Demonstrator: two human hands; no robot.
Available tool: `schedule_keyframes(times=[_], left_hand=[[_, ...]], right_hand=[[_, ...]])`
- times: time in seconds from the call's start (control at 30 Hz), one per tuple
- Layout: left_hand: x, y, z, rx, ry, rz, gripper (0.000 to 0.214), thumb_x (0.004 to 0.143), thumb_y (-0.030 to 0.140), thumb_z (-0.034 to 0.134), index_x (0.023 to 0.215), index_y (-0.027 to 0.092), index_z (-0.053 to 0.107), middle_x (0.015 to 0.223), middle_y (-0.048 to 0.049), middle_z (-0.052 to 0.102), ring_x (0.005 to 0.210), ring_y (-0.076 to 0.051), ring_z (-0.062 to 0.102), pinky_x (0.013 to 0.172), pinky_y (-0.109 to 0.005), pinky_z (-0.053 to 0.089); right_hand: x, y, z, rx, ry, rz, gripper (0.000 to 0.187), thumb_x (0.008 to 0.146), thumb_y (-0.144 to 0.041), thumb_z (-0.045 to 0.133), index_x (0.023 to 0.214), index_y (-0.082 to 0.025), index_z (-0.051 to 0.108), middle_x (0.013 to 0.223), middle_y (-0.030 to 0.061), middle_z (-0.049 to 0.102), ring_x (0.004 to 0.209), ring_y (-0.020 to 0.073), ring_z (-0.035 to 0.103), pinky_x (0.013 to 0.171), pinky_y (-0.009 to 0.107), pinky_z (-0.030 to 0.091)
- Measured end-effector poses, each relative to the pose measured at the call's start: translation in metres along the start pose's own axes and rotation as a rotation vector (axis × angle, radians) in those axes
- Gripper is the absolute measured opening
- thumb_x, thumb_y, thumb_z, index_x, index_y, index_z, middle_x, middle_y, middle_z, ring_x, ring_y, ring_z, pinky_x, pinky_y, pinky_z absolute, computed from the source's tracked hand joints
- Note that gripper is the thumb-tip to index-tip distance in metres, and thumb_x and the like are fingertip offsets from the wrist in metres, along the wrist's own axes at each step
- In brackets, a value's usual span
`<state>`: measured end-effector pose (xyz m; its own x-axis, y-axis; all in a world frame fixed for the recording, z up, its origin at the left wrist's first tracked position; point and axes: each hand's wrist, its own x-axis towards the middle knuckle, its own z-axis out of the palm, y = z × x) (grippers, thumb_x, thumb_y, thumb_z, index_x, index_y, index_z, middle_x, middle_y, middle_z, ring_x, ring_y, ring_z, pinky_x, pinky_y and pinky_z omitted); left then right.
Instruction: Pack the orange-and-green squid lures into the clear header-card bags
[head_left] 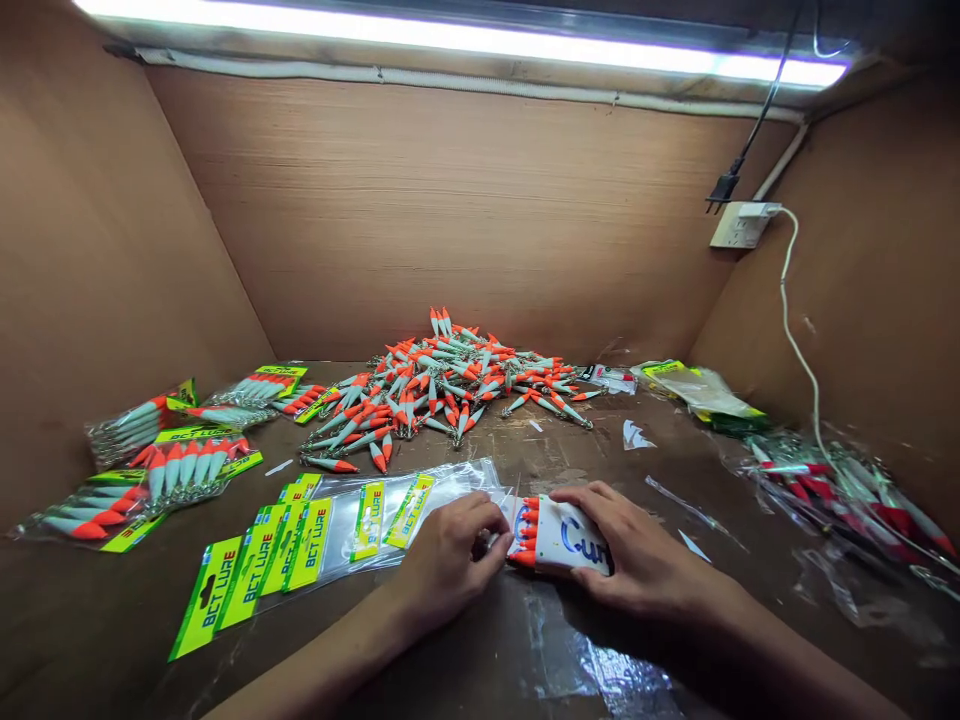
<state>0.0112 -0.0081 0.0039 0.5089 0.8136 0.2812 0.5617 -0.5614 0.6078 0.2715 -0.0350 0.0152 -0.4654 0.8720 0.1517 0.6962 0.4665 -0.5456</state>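
Note:
My right hand point(634, 550) grips a flat white holder point(574, 535) with blue handwritten marks on it. Several orange lure tips point(527, 532) stick out of the holder's left end, side by side. Close to these tips, my left hand point(454, 550) is closed, its fingers pinching the open edge of a clear plastic bag; the fingers partly hide what they hold. Beneath and left of that hand lies a fanned row of clear plastic bags point(341, 545) with yellow-green header cards point(259, 562) reading BCT LURE.
A heap of orange and white lures point(442, 385) lies at the back. Filled lure packs point(187, 465) are at the left. More yellow-topped bags point(701, 390) and red-and-white packed lures point(847, 480) lie at the right, below a white cable point(787, 290). Plastic scraps point(697, 512) are scattered about.

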Motion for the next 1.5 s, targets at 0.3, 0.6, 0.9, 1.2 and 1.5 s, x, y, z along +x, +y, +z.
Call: schedule_keyframes(times=[0.3,0.6,0.9,1.2,1.5], left_hand=[[0.007,-0.02,-0.002,-0.185,-0.037,-0.216,0.028,0.091,0.037,0.055,0.078,0.019,0.072,0.073,-0.0008,0.071,0.069,-0.017,0.062,0.061,-0.025,0.041],[0.005,-0.007,0.003,-0.033,0.014,-0.087,0.022,0.092,0.029,0.055,0.086,0.021,0.073,0.078,-0.0011,0.072,0.071,-0.016,0.062,0.064,-0.025,0.041],[0.002,-0.005,0.013,0.051,0.011,-0.034,0.012,0.088,0.024,0.062,0.083,0.022,0.073,0.084,-0.0008,0.073,0.079,-0.018,0.066,0.073,-0.027,0.045],[0.01,-0.03,0.004,-0.418,0.085,-0.377,0.026,0.078,0.031,0.073,0.099,0.018,0.065,0.074,0.0,0.073,0.064,-0.017,0.067,0.054,-0.024,0.046],[0.008,-0.016,0.002,-0.121,0.157,-0.207,0.009,0.083,0.023,0.068,0.084,0.023,0.077,0.08,0.0005,0.074,0.072,-0.016,0.067,0.066,-0.025,0.047]], right_hand=[[-0.009,0.017,-0.04,-0.011,-0.044,0.0,0.069,0.069,-0.018,0.063,0.137,-0.026,0.05,0.129,0.0085,0.055,0.115,0.0281,0.054,0.101,0.039,0.045],[-0.015,0.017,-0.057,0.016,-0.141,-0.037,0.065,0.073,-0.023,0.066,0.136,-0.025,0.051,0.127,0.0083,0.056,0.114,0.0281,0.055,0.1,0.039,0.045],[-0.009,0.013,-0.038,-0.046,-0.099,-0.036,0.068,0.068,-0.019,0.065,0.133,-0.026,0.051,0.123,0.0074,0.057,0.111,0.0273,0.053,0.096,0.039,0.045],[-0.014,0.022,-0.053,0.009,-0.084,-0.002,0.067,0.071,-0.019,0.065,0.135,-0.027,0.049,0.13,0.0067,0.054,0.115,0.0264,0.053,0.099,0.036,0.045],[-0.015,0.008,-0.052,0.049,-0.133,-0.02,0.065,0.07,-0.019,0.065,0.133,-0.028,0.051,0.125,0.0052,0.056,0.113,0.0247,0.055,0.098,0.034,0.045]])
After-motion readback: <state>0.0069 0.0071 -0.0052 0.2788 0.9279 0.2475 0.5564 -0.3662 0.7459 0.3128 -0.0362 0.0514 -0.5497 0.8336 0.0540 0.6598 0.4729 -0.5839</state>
